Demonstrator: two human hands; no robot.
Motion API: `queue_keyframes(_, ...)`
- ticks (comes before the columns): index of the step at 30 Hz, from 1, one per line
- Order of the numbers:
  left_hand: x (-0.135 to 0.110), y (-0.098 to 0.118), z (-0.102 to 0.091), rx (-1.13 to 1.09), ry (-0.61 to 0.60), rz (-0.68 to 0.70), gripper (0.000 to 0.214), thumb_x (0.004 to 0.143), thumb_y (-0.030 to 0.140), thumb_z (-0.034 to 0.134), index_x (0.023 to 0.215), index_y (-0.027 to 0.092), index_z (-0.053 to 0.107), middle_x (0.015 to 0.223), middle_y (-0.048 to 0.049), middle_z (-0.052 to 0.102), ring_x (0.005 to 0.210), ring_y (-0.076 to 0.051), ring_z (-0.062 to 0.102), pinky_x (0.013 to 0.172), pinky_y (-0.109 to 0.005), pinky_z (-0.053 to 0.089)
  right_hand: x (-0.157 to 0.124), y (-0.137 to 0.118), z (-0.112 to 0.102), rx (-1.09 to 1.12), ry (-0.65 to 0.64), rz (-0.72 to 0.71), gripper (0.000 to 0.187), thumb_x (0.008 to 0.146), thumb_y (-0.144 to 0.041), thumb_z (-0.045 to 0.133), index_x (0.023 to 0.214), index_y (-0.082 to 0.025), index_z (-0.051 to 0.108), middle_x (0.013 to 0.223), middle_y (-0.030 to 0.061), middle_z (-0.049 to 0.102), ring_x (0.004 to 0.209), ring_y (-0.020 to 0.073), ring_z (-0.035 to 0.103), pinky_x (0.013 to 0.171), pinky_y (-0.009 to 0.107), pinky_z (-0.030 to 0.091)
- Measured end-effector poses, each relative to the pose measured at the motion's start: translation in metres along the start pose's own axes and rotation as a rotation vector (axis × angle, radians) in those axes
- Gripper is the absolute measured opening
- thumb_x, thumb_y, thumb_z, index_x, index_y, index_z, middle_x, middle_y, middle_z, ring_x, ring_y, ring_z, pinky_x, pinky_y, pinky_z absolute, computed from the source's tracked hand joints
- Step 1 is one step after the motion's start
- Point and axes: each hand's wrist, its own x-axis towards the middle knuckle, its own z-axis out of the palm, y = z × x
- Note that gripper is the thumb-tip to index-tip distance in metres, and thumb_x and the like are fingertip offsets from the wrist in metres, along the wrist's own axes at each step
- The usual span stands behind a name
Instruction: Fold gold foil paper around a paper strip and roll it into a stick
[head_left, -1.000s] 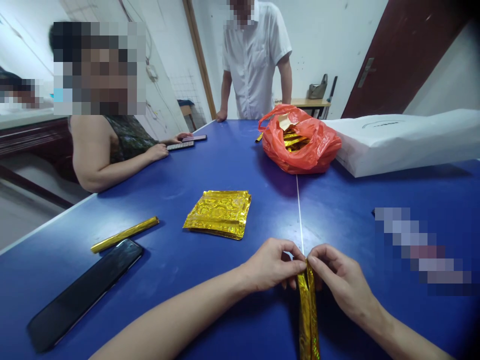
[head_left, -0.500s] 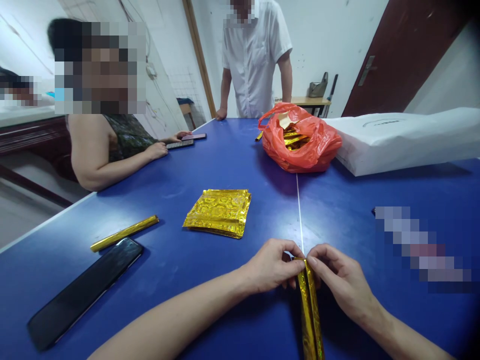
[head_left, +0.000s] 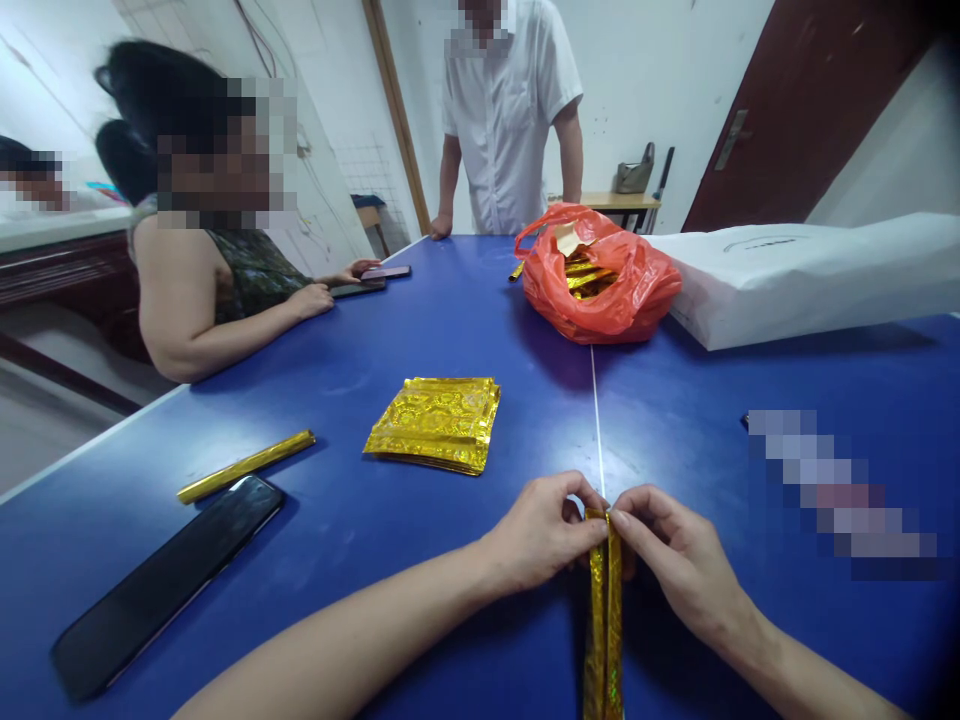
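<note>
A folded strip of shiny gold foil paper (head_left: 604,620) runs down toward the bottom edge, with a seam along its middle. At its far end, my left hand (head_left: 541,530) pinches the left side between thumb and fingers. The right side of that same end is pinched by my right hand (head_left: 667,545). Both thumbs lie close together near the seam. Farther off, to the left of my hands, a stack of flat gold foil papers (head_left: 435,425) lies on the blue table (head_left: 337,560).
A rolled gold tube (head_left: 246,467) touches a black phone (head_left: 169,590) at left. Beyond are a red plastic bag (head_left: 600,310) holding gold pieces and a white package (head_left: 810,275). One person (head_left: 180,310) sits at left with phones; another (head_left: 510,120) stands at the far end.
The gold strip's near end has swung a little to the left, while both hands keep pinching its far end. The seated person's head has turned.
</note>
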Motion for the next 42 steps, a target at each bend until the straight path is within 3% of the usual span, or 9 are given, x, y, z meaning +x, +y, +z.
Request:
queue_keyframes(8,-0.001,0.007,-0.002,-0.123,-0.076,0.029,0.02,0.075,0.031,0.057,0.075,0.011,0.055,0.089,-0.0083,0.059,0.056,-0.009,0.054,0.048,-0.022,0.045,0.001,0.0,0.0,0.035,0.017,0.025,0.025,0.08,-0.043,0.053,0.073,-0.02,0.053,0.06,-0.0038,0.052,0.051,0.0104,0.051,0.047,0.024,0.044)
queue_keyframes(15,0.001,0.011,-0.005,-0.071,-0.132,0.05,0.017,0.08,0.021,0.049,0.076,0.009,0.06,0.075,-0.0039,0.056,0.049,-0.006,0.052,0.048,-0.019,0.045,0.002,0.001,-0.002,-0.002,0.018,0.013,0.023,0.081,-0.041,0.052,0.073,-0.02,0.053,0.061,-0.0035,0.053,0.053,0.0104,0.051,0.048,0.023,0.043)
queue_keyframes(20,0.0,0.011,-0.004,-0.027,-0.108,0.021,0.014,0.079,0.018,0.05,0.074,0.01,0.06,0.077,-0.0043,0.058,0.049,-0.006,0.053,0.049,-0.02,0.045,0.0,0.002,-0.002,-0.066,-0.014,0.005,0.022,0.083,-0.04,0.049,0.074,-0.02,0.054,0.062,-0.003,0.053,0.055,0.0108,0.051,0.049,0.023,0.043)
queue_keyframes(23,-0.001,0.009,-0.003,-0.052,-0.075,-0.04,0.008,0.075,0.018,0.055,0.078,0.011,0.057,0.065,-0.0018,0.058,0.049,-0.009,0.054,0.049,-0.022,0.046,-0.001,0.003,-0.001,-0.098,-0.032,-0.013,0.021,0.084,-0.039,0.048,0.075,-0.02,0.053,0.064,-0.003,0.053,0.055,0.0104,0.05,0.05,0.023,0.042)
queue_keyframes(30,0.002,0.004,-0.004,-0.242,-0.086,-0.096,0.02,0.076,0.03,0.058,0.078,0.01,0.053,0.053,-0.0007,0.057,0.049,-0.012,0.057,0.051,-0.025,0.047,0.001,0.003,-0.001,-0.076,-0.028,0.034,0.023,0.083,-0.04,0.049,0.076,-0.02,0.054,0.063,-0.0026,0.056,0.054,0.0099,0.05,0.049,0.022,0.04)
queue_keyframes(36,0.004,0.003,-0.007,-0.301,-0.122,-0.141,0.02,0.074,0.028,0.061,0.076,0.012,0.048,0.05,-0.0007,0.057,0.047,-0.013,0.058,0.048,-0.025,0.046,0.001,0.001,0.0,-0.051,-0.047,0.044,0.023,0.082,-0.041,0.051,0.074,-0.019,0.053,0.061,-0.0024,0.056,0.053,0.0099,0.05,0.048,0.022,0.04)
queue_keyframes(42,0.004,0.0,-0.006,-0.318,-0.121,-0.116,0.034,0.068,0.041,0.064,0.075,0.012,0.049,0.05,-0.0013,0.056,0.044,-0.011,0.054,0.042,-0.021,0.042,0.001,-0.001,0.001,0.006,-0.101,0.058,0.024,0.082,-0.042,0.051,0.074,-0.019,0.053,0.06,-0.002,0.055,0.051,0.0094,0.049,0.047,0.022,0.04)
